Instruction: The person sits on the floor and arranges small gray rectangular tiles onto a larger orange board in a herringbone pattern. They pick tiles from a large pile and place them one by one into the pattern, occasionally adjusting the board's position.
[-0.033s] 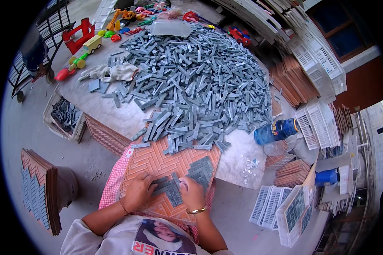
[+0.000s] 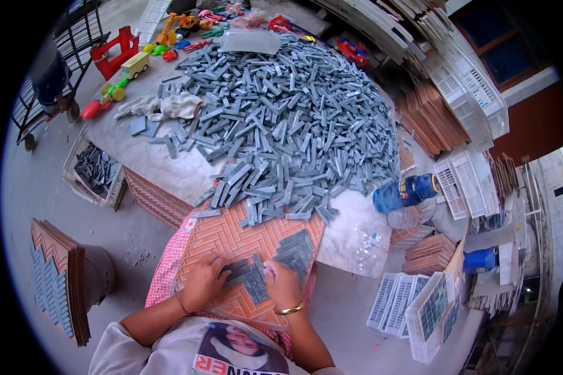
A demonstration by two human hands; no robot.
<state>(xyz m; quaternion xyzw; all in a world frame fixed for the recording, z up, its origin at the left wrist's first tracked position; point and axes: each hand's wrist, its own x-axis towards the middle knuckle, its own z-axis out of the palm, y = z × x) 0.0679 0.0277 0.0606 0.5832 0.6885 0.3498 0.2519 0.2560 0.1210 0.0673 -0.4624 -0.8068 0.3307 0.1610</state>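
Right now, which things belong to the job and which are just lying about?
In the job:
orange herringbone tray
grey strips set in it
loose grey strip pile

Seemingly just lying about:
white gloves
blue bottle
toy van
toy excavator

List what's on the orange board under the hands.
On the orange board: gray strip tiles, some in herringbone, others loose along the far edge. The left hand and right hand hide whatever is beneath.
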